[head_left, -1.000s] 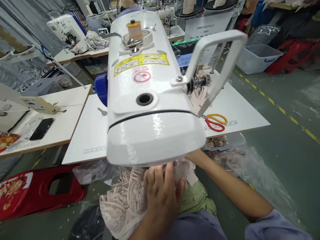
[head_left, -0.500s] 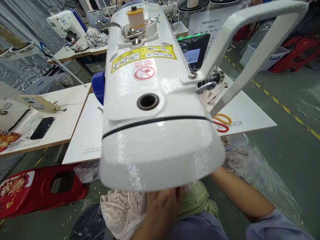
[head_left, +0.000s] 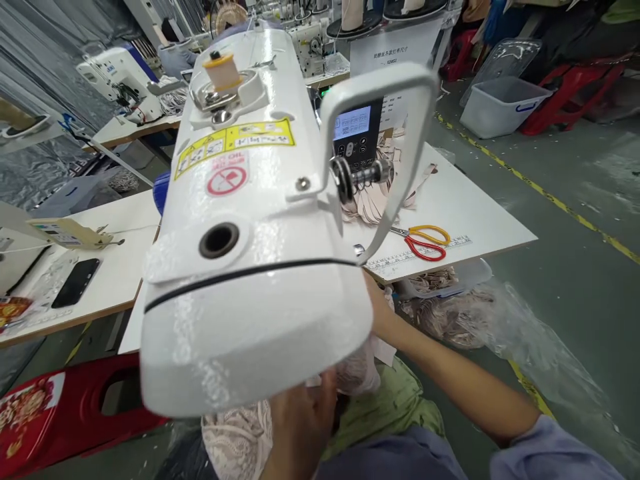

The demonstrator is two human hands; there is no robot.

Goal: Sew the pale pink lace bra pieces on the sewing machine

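A white sewing machine head point(head_left: 260, 333) fills the middle of the view and hides much of my work. Below its front end, my left hand point(head_left: 303, 417) is closed on a pale lace bra point(head_left: 237, 440), whose patterned cup hangs left of the wrist. Part of the left fingers is covered by the machine. Another pale pink padded part point(head_left: 357, 370) of the cloth shows to the right of those fingers, with a small white tag. My right hand point(head_left: 377, 303) reaches in behind the machine's right side; only its wrist end shows, its fingers hidden.
Scissors point(head_left: 425, 242) with yellow and red handles lie on the white table point(head_left: 480, 207), near pale fabric strips point(head_left: 375, 200). A control screen point(head_left: 356, 133) stands behind the lifting bracket. At left are a phone point(head_left: 76, 283) and a red stool point(head_left: 65, 413). A clear bin point(head_left: 500, 107) sits on the floor.
My view has shifted, so the machine now sits lower and further left, with scissors and fabric strips uncovered. My right forearm has moved up and inward beside the machine.
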